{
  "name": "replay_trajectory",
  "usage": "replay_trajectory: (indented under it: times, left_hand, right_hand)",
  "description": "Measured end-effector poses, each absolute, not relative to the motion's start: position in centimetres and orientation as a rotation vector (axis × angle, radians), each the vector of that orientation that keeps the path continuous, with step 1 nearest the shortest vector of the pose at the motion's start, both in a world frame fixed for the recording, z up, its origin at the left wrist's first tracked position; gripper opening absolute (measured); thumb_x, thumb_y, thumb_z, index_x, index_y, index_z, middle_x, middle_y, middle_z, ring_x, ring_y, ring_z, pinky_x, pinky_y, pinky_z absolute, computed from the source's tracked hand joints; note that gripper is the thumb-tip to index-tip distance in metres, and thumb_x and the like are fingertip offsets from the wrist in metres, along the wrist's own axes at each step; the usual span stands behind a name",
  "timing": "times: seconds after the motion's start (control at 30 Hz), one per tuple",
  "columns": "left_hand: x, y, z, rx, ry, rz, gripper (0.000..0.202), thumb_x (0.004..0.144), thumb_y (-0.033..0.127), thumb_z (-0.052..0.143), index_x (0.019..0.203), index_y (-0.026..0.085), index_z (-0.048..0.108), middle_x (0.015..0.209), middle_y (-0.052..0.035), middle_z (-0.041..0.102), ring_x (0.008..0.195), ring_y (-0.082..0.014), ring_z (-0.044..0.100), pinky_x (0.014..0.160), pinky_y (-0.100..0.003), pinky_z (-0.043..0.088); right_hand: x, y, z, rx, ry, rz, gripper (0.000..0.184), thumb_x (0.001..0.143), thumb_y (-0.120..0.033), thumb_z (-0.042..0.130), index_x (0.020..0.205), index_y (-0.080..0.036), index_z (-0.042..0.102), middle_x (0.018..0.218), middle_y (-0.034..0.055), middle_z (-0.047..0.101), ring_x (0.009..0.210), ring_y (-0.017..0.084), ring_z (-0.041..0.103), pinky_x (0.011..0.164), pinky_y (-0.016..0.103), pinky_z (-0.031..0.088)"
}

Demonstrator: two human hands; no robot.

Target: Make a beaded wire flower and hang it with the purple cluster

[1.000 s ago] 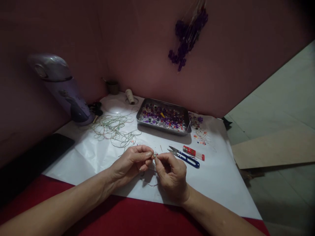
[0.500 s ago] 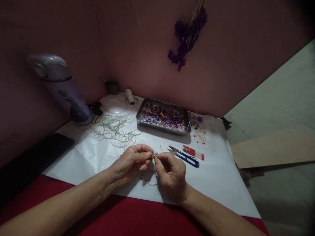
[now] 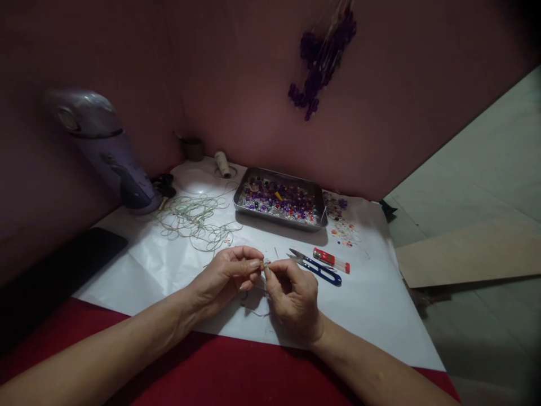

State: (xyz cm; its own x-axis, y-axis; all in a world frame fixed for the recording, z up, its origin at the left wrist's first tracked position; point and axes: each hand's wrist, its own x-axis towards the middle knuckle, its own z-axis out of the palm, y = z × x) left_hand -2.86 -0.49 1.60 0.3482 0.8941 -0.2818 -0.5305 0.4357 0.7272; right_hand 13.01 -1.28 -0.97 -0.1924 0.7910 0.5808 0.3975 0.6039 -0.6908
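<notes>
My left hand (image 3: 228,279) and my right hand (image 3: 295,299) meet over the front of the white sheet, fingertips nearly touching. Each pinches one side of a small piece of beadwork (image 3: 266,263), mostly covered by the fingers. Below them a thin thread (image 3: 257,312) hangs in a loop. Just right of my right hand lie blue-handled thread snips (image 3: 316,267) and a red-capped clear tube (image 3: 332,260). Beyond my hands stands a metal tray (image 3: 281,221) of purple, clear and red beads.
Tangled greenish cord (image 3: 196,223) spreads at the left, near a purple flask (image 3: 116,160). A thread spool (image 3: 222,164) and a small brown cup (image 3: 193,149) sit at the back. Loose beads (image 3: 344,231) lie right of the tray. Purple bead strands (image 3: 319,67) hang on the pink wall.
Both hands keep the same pinch on the beadwork, with barely any movement. The whole view has shifted very slightly.
</notes>
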Motion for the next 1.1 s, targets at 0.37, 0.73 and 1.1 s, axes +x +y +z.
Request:
replay_trajectory:
  times: [0.37,0.73,1.1]
  left_hand:
    - [-2.8,-0.56,1.66,0.625,0.773,0.981,0.013,0.07,0.016,0.076,0.077,0.009,0.067,0.063,-0.0011,0.056,0.055,-0.0068,0.049,0.046,-0.016,0.034]
    - [-2.79,-0.44,1.63,0.629,0.768,0.965,0.013,0.072,0.018,0.075,0.077,0.01,0.067,0.064,-0.0007,0.055,0.053,-0.0056,0.043,0.046,-0.016,0.03]
    - [-2.82,-0.43,1.4,0.622,0.747,0.96,0.012,0.074,0.018,0.074,0.079,0.01,0.067,0.068,-0.0014,0.056,0.054,-0.0053,0.044,0.046,-0.016,0.03]
  right_hand:
    - [13.06,-1.22,-1.18,-0.965,-1.805,0.485,0.004,0.084,-0.014,0.059,0.082,-0.017,0.061,0.061,-0.0006,0.061,0.049,0.01,0.051,0.051,0.023,0.04]
    - [13.12,-1.23,-1.08,-0.968,-1.804,0.527,0.003,0.085,-0.015,0.058,0.084,-0.017,0.059,0.059,-0.0014,0.059,0.046,0.01,0.049,0.049,0.023,0.038]
    - [13.15,-1.21,-1.08,-0.971,-1.812,0.491,0.003,0.085,-0.015,0.057,0.084,-0.016,0.059,0.053,-0.0048,0.052,0.042,0.008,0.04,0.046,0.022,0.032]
